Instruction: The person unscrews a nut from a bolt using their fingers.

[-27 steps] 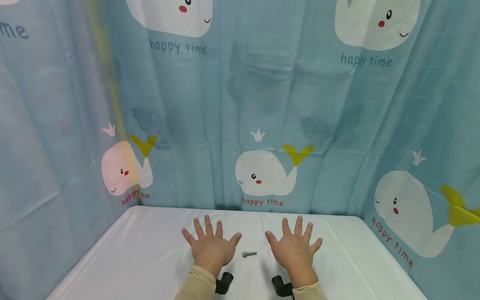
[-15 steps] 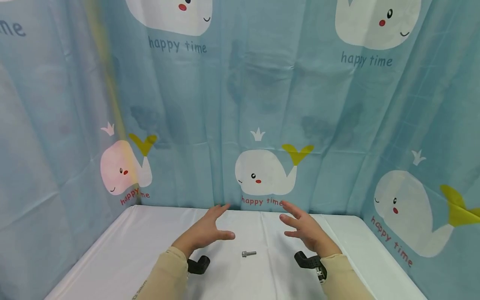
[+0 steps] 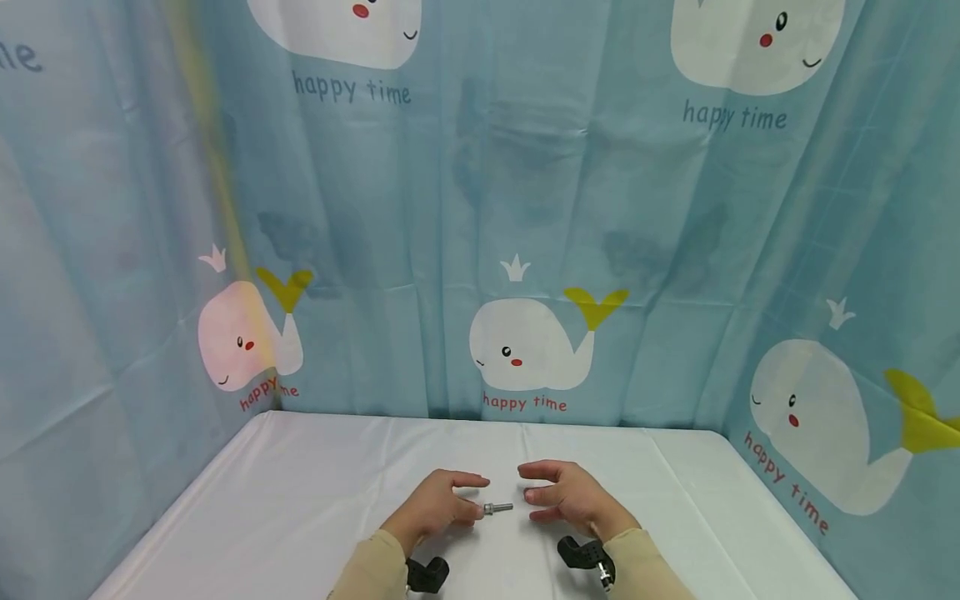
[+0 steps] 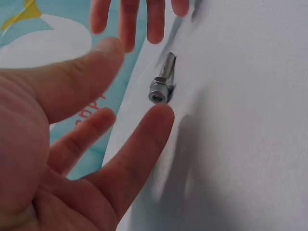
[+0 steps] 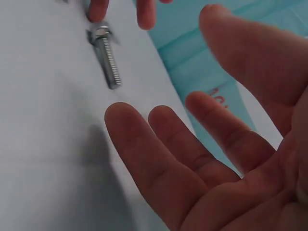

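A silver socket-head bolt (image 3: pixel 499 507) with a nut (image 4: pixel 160 80) up close to its head lies on the white tablecloth, between the two hands. My left hand (image 3: pixel 435 505) is on the head's side, fingers apart and loosely bent; in the left wrist view one fingertip is right at the bolt head (image 4: pixel 159 91). My right hand (image 3: pixel 573 496) hovers off the threaded end with spread, slightly bent fingers, and a small gap to the shank (image 5: pixel 110 65) shows in the right wrist view. Neither hand holds anything.
The table (image 3: pixel 300 483) is covered in white cloth with fold creases. Behind it and on both sides hangs a blue curtain (image 3: pixel 420 208) printed with whales. Black wrist mounts (image 3: pixel 427 575) sit below each hand, over the tan sleeves (image 3: pixel 375 567).
Both hands were spread flat, palms down, on either side of the bolt. They then lifted and turned inward, and have now come down close to the bolt, which has not moved.
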A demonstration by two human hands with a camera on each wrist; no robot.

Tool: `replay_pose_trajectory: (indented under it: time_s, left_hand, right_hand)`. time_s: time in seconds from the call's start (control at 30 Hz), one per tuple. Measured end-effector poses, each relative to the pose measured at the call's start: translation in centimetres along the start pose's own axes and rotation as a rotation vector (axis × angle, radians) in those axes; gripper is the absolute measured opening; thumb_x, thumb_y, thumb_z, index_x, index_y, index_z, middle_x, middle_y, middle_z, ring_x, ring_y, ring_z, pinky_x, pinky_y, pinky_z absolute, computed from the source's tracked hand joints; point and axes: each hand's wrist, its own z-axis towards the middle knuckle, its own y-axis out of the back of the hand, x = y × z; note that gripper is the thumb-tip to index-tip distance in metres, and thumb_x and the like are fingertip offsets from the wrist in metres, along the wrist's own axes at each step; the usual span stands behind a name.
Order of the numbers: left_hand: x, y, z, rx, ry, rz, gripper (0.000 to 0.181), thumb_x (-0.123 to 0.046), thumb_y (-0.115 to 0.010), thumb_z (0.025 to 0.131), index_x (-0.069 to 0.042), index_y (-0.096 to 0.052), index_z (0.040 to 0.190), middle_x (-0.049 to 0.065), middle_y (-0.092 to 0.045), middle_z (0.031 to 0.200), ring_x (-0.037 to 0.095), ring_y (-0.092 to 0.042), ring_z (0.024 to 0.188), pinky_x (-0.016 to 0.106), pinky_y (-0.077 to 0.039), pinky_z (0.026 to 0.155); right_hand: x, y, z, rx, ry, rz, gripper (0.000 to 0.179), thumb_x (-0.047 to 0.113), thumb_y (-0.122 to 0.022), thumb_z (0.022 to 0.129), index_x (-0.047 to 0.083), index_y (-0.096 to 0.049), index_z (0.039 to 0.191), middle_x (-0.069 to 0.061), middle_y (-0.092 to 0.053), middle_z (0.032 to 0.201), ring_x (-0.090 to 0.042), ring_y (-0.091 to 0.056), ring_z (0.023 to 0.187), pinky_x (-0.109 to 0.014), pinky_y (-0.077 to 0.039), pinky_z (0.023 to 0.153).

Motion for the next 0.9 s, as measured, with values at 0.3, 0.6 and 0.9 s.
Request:
replay_pose_trajectory:
  time_s: [0.3, 0.6, 0.9]
  left_hand:
    - [-0.2, -1.0, 0.5, -0.061, 0.021, 0.189, 0.035, -0.006, -0.086, 0.073, -0.016, -0.079, 0.105, 0.002, -0.067, 0.109, 0.021, -0.055, 0.088, 0.043, -0.051, 0.08]
    - [-0.3, -1.6, 0.8, -0.108, -0.018, 0.234, 0.032, 0.001, -0.084, 0.07, -0.01, -0.079, 0.1, 0.002, -0.066, 0.091, 0.017, -0.057, 0.077, 0.034, -0.052, 0.068]
    - [0.1, -2.0, 1.0, -0.148, -0.076, 0.274, 0.028, 0.003, -0.082, 0.069, -0.009, -0.079, 0.094, 0.0, -0.066, 0.083, 0.017, -0.055, 0.077, 0.037, -0.05, 0.07]
  right_hand:
    - [-1.4, -1.3, 1.1, -0.021, -0.028, -0.016, 0.045, -0.004, -0.073, 0.085, -0.005, -0.062, 0.129, -0.02, -0.059, 0.132, -0.027, -0.064, 0.105, -0.043, -0.058, 0.081]
    - [-2.0, -2.4, 1.4, -0.11, 0.007, -0.059, 0.041, -0.007, -0.075, 0.079, -0.005, -0.068, 0.119, -0.015, -0.067, 0.112, -0.023, -0.067, 0.091, -0.039, -0.059, 0.074]
    - [-2.0, -3.4, 1.8, -0.154, 0.066, -0.269, 0.033, -0.008, -0.078, 0.073, -0.001, -0.075, 0.105, -0.007, -0.069, 0.094, -0.019, -0.064, 0.081, -0.034, -0.058, 0.067]
